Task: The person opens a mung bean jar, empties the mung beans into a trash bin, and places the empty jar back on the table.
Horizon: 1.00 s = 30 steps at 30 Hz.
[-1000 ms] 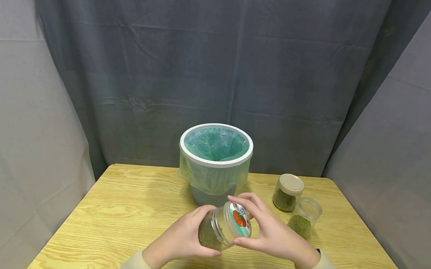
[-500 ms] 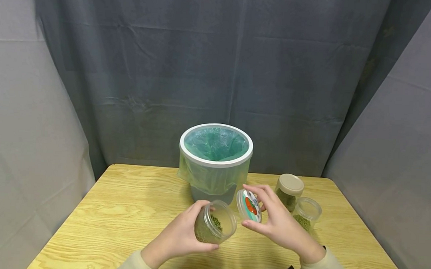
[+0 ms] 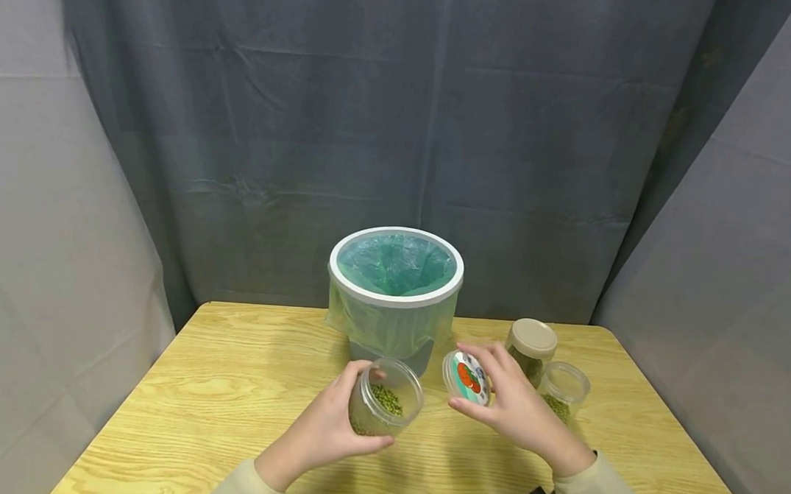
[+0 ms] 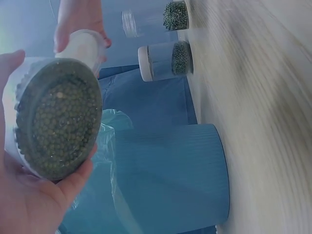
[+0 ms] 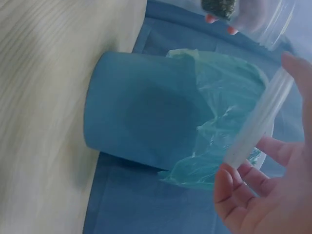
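Wood-grain table [image 3: 217,394] | left hand [image 3: 324,432]: gripping tilted, uncapped jar [image 3: 386,401] | right hand [image 3: 517,408]: pinching printed lid [image 3: 466,378] | lined bin [image 3: 392,324] beyond

The right wrist view's top edge cuts off the held jar [image 5: 265,24].

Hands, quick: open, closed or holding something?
Left hand: holding the tilted, lidless jar.
Right hand: holding the printed lid, clear of the jar.

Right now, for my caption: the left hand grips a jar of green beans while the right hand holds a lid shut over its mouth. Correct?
The lid isn't on: the head view shows the right hand holding it apart from the open jar that the left hand grips.
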Each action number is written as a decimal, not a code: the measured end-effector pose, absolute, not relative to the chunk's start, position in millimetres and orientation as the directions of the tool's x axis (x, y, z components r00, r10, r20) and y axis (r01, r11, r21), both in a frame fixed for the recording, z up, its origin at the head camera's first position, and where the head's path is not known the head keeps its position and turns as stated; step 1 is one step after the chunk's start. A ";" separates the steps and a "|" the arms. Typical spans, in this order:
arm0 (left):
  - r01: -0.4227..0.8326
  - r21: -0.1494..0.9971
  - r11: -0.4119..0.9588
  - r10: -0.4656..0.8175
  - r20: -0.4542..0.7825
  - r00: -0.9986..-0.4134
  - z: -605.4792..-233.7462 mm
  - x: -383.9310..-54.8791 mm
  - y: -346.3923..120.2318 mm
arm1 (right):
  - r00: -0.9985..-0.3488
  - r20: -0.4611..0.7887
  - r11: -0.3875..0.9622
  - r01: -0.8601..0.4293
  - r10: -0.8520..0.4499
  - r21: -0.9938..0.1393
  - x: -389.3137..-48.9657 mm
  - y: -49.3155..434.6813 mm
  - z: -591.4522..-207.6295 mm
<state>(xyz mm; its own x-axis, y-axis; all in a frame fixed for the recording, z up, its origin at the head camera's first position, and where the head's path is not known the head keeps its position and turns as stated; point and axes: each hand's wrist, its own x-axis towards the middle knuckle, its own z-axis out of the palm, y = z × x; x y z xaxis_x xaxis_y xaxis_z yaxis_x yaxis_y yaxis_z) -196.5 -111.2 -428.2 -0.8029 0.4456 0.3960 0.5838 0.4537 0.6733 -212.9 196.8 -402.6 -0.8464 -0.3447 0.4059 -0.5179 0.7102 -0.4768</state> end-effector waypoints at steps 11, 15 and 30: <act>0.515 0.733 0.444 0.396 0.355 -0.847 -435.0 -199.3 -117.6 | -0.877 0.337 0.770 -0.467 -0.342 -0.435 -216.8 207.8 -424.9; 0.534 0.725 0.436 0.405 0.372 -0.835 -436.2 -200.5 -120.2 | -0.887 0.298 0.785 -0.453 -0.351 -0.423 -216.5 212.0 -429.5; 0.514 0.732 0.447 0.364 0.376 -0.852 -441.8 -202.7 -127.2 | -0.883 0.142 0.785 -0.463 -0.447 -0.410 -218.2 219.7 -450.7</act>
